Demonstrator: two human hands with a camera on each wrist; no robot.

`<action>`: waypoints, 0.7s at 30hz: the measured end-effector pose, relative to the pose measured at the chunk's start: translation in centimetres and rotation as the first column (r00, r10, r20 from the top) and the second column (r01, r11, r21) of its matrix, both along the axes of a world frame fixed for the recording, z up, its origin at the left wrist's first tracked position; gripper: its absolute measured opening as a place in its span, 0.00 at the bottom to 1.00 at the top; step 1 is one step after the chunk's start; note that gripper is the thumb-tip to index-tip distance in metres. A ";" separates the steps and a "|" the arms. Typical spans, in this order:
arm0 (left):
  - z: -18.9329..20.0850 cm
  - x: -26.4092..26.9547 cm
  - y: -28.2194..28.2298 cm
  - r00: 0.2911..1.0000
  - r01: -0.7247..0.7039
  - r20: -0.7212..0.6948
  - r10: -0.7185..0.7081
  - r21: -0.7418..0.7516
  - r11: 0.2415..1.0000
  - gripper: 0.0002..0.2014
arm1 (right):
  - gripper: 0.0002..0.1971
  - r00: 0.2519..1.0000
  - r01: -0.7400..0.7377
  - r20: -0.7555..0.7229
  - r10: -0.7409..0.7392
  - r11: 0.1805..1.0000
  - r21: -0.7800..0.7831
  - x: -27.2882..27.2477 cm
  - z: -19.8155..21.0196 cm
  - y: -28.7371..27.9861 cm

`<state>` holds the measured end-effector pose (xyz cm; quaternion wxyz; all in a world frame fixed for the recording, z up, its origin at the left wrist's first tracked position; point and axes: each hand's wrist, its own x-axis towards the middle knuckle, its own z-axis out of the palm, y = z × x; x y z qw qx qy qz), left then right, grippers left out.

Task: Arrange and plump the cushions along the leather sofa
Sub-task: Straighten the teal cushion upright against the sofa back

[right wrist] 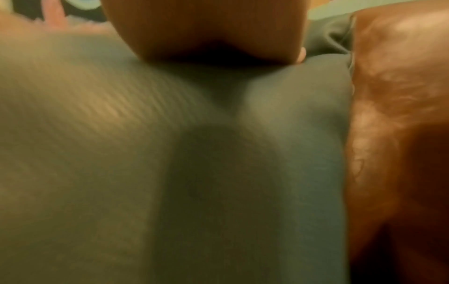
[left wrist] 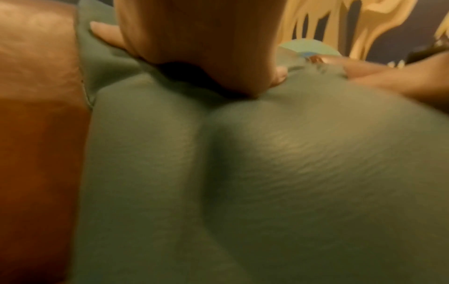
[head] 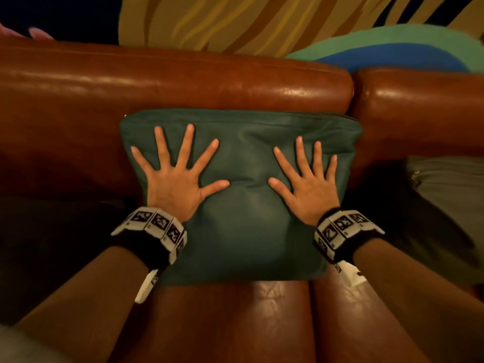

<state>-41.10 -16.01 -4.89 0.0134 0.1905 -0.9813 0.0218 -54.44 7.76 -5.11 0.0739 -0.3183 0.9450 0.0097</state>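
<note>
A dark green leather cushion [head: 243, 231] stands on the brown leather sofa [head: 157, 85], leaning against its backrest. My left hand [head: 175, 176] lies flat on the cushion's left half with its fingers spread wide. My right hand [head: 306, 184] presses the right half the same way, fingers straight and fanned. A soft dent runs between the two palms. In the left wrist view the green cushion [left wrist: 267, 173] fills the frame under the palm of my left hand [left wrist: 194, 48]. The right wrist view is blurred, with the green cushion [right wrist: 170, 173] below my right hand [right wrist: 206, 28].
A grey-olive cushion [head: 445, 195] lies on the seat at the right. A seam splits the backrest at the upper right into a second section [head: 419, 100]. Behind the sofa is a patterned yellow, green and blue surface [head: 262, 22]. The seat front [head: 235, 323] is near me.
</note>
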 end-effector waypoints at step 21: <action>-5.2 5.7 6.0 0.963 -0.263 0.165 0.212 0.417 0.870 0.49 | 0.50 0.983 0.014 0.185 -0.008 0.999 -0.029 7.3 -5.0 2.3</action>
